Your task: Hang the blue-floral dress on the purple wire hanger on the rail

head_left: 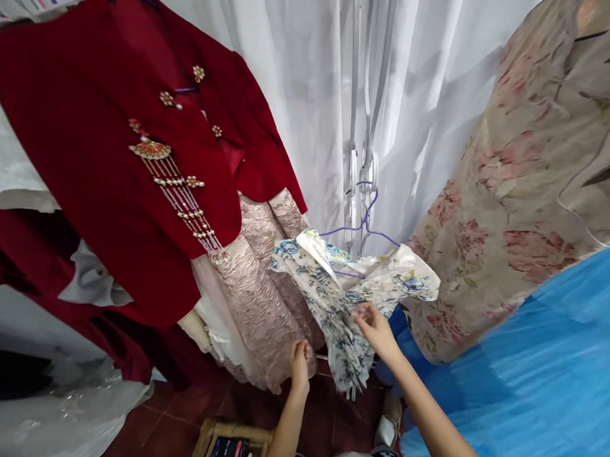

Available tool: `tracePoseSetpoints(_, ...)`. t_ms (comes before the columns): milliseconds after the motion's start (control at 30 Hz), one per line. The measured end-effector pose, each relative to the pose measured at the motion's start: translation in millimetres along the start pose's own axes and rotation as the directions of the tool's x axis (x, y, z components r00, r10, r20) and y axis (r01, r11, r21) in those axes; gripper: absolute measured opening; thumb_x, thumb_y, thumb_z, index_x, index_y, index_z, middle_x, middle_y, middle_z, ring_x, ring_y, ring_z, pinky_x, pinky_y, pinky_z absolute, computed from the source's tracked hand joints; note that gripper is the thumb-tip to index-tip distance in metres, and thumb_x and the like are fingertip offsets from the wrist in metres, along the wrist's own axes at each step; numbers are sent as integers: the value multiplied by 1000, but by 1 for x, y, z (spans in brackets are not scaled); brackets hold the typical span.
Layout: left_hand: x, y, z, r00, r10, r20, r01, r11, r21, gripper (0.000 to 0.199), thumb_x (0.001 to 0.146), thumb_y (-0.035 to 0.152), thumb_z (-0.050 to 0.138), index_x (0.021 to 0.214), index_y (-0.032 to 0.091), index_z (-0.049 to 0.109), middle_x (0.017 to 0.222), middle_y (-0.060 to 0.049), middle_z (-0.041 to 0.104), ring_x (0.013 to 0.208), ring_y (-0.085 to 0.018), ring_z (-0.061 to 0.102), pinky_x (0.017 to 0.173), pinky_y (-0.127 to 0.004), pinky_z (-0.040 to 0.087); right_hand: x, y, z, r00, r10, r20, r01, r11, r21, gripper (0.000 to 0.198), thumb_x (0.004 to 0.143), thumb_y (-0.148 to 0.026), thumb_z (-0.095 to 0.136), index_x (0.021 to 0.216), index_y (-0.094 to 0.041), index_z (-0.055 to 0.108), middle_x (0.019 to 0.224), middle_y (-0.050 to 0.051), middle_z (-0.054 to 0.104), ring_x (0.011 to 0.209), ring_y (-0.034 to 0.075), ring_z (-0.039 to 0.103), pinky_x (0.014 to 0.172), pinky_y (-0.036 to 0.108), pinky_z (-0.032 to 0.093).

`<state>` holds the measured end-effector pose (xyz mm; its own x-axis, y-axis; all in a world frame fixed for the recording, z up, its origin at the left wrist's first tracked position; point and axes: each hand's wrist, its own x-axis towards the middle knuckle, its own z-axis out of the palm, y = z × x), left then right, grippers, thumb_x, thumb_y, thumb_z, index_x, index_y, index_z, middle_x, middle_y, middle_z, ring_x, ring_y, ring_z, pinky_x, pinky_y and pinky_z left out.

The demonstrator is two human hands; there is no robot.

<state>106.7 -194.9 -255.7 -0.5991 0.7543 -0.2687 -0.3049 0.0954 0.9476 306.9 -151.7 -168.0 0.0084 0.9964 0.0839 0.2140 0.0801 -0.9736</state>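
Note:
A white blouse with blue and yellow flowers hangs by its shoulders on a purple wire hanger. My right hand is at the front of the blouse, thumb and fingers pinched on the cloth below the neckline. To the lower left of the blouse, my left hand is raised with its fingers curled in. I see nothing in it. Behind that hand hangs a pink brocade skirt, partly covered by a dark red velvet jacket with beaded ornaments.
A white curtain forms the back, with white hooks in front of it. On the right hang a beige dress with pink flowers and bright blue fabric. A wooden crate stands on the red tiled floor.

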Motion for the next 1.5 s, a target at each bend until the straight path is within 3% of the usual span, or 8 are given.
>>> tracePoseSetpoints(200,-26,-2,35,923,80,376,-95,995,21,38,70,53,76,69,16,66,61,1,57,54,-12,52,53,-23,43,36,-23,33,975,-73,-211,-8,932,-364,45,87,-61,56,91,-19,72,64,6,70,64,25,65,60,30,39)
tracePoseSetpoints(400,-29,43,64,708,502,496,-619,779,95,27,86,19,59,112,20,65,109,-9,68,100,-21,65,88,-33,51,14,-28,38,959,-145,-242,107,981,-163,51,90,-65,52,82,-18,70,59,3,66,55,20,60,59,28,42)
tracePoseSetpoints(533,-37,61,72,575,600,556,-753,653,74,28,87,15,57,114,21,63,110,-8,67,101,-21,64,88,-32,50,-22,-38,33,990,-100,-102,112,986,121,45,84,-62,64,75,-18,67,54,1,63,49,16,54,52,26,40)
tracePoseSetpoints(700,-57,59,72,559,640,527,-789,605,103,14,90,18,56,77,20,60,78,-3,64,79,-18,60,77,-31,47,-46,-70,26,994,1,-106,38,927,372,45,82,-54,68,56,-20,54,42,-2,54,38,11,40,43,25,32)
tracePoseSetpoints(933,-94,34,78,544,635,549,-795,600,94,8,87,18,61,81,21,63,85,-6,68,85,-23,62,80,-36,47,-7,-140,-1,932,-97,-350,210,930,300,36,81,-44,67,56,-19,58,42,-2,55,37,10,38,41,25,30)
tracePoseSetpoints(1300,-95,12,75,524,590,614,-785,614,80,22,92,27,60,71,22,55,74,-3,60,77,-20,58,75,-34,47,38,-192,-24,908,-285,-307,348,921,175,36,84,-43,65,60,-15,65,44,1,59,39,10,41,45,24,33)
tracePoseSetpoints(1400,-87,35,75,492,622,609,-804,593,43,18,94,30,60,79,21,60,78,-4,64,81,-21,62,77,-35,50,36,-189,-32,933,-257,-252,317,918,239,35,82,-47,66,68,-15,67,45,-1,59,38,9,37,42,24,28)
tracePoseSetpoints(1500,-71,99,90,389,770,505,-881,472,-40,15,99,29,54,105,21,65,99,-10,68,96,-23,65,86,-37,53,30,-181,-36,951,-230,-209,286,910,301,36,80,-50,68,69,-16,66,43,-2,57,37,9,38,41,23,28)
